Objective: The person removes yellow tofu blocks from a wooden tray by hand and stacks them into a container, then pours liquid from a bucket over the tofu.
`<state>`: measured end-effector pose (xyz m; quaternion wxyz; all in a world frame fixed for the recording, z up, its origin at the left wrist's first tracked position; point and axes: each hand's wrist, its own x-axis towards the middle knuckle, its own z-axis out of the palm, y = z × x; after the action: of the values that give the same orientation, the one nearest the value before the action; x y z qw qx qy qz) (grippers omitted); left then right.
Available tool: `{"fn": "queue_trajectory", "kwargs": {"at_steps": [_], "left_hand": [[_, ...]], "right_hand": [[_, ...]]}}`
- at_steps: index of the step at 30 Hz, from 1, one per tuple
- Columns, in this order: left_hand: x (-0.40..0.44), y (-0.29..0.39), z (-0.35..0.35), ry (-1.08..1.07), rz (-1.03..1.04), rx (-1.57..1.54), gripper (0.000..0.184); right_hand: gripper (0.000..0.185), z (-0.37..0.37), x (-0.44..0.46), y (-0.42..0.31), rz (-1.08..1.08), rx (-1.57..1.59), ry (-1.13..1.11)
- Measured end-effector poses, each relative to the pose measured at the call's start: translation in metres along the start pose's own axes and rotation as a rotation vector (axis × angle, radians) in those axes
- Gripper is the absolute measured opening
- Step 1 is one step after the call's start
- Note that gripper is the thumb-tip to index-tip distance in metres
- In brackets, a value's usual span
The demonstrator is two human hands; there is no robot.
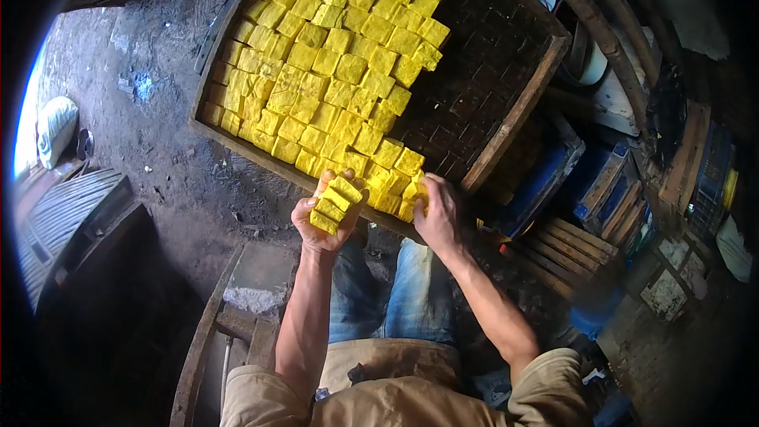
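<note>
Behind everything, a dark, rough floor [158,134]. Over it, in the upper middle, a large tray [515,115] with a wooden frame, placed at a slant. Inside the tray, many yellow blocks [332,55], nearly square, laid close together in rows from the left side to past the middle; to the right of them, the dark woven base [482,55] showing. Below the tray, blue jeans [356,296] of the person. At the right, beyond the tray, a slatted wooden piece [569,245]. Near the lower edge of the tray, the left hand [341,231], half closed with palm up, holding a small row of yellow pieces [336,204]. Just beside, the right hand [439,217], with bent fingers touching the blocks at the lower corner; cannot tell if gripping one.
</note>
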<state>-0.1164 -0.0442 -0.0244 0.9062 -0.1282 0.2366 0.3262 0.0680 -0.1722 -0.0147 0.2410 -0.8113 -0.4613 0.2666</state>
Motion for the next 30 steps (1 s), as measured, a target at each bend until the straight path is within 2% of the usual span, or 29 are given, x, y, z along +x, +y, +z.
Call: {"fn": "queue_trajectory", "kwargs": {"at_steps": [2, 4, 7, 9, 12, 13, 14, 16, 18, 22, 23, 26, 28, 30], "left_hand": [[0.000, 0.002, 0.000, -0.016, -0.005, -0.016, 0.050], [-0.001, 0.003, -0.003, 0.000, 0.002, -0.022, 0.049], [0.000, 0.003, -0.006, -0.014, 0.010, -0.046, 0.050], [-0.001, 0.004, -0.002, -0.002, 0.015, -0.018, 0.049], [-0.001, 0.008, 0.007, 0.008, 0.024, -0.001, 0.049], [-0.002, 0.009, 0.007, 0.008, 0.023, -0.009, 0.049], [-0.003, 0.011, 0.008, 0.007, 0.021, -0.016, 0.049], [-0.003, 0.013, 0.005, 0.009, 0.047, -0.012, 0.048], [-0.003, 0.015, 0.004, -0.004, 0.053, -0.022, 0.048], [-0.004, 0.017, -0.004, -0.003, 0.081, -0.077, 0.047], [-0.004, 0.017, -0.005, -0.004, 0.080, -0.078, 0.047], [-0.006, 0.022, -0.007, 0.016, 0.083, -0.097, 0.046], [-0.008, 0.027, -0.008, 0.143, 0.087, -0.110, 0.046], [-0.006, 0.028, -0.008, 0.146, 0.097, -0.102, 0.047]], "right_hand": [[0.044, -0.016, 0.004, -0.006, 0.100, 0.093, -0.007], [0.045, -0.019, 0.017, -0.003, 0.038, 0.276, 0.034], [0.045, -0.015, 0.037, -0.007, 0.108, 0.395, -0.035], [0.053, -0.005, 0.050, -0.010, 0.087, -0.027, -0.105], [0.061, 0.014, 0.040, -0.016, 0.004, -0.178, -0.010], [0.070, 0.017, 0.032, -0.021, 0.017, -0.140, -0.059], [0.066, 0.023, 0.027, -0.019, -0.058, -0.117, 0.016], [0.060, 0.015, 0.028, -0.024, 0.038, 0.118, -0.022], [0.051, 0.006, 0.035, -0.026, 0.094, 0.206, -0.010], [0.053, 0.005, 0.055, -0.027, 0.053, 0.410, -0.068], [0.053, 0.011, 0.061, -0.028, 0.073, 0.371, -0.091], [0.055, 0.018, 0.073, -0.046, -0.068, -0.289, 0.043], [0.057, 0.036, 0.067, -0.042, -0.072, -0.274, 0.013], [0.065, 0.044, 0.055, -0.045, -0.096, -0.216, -0.037]]}}
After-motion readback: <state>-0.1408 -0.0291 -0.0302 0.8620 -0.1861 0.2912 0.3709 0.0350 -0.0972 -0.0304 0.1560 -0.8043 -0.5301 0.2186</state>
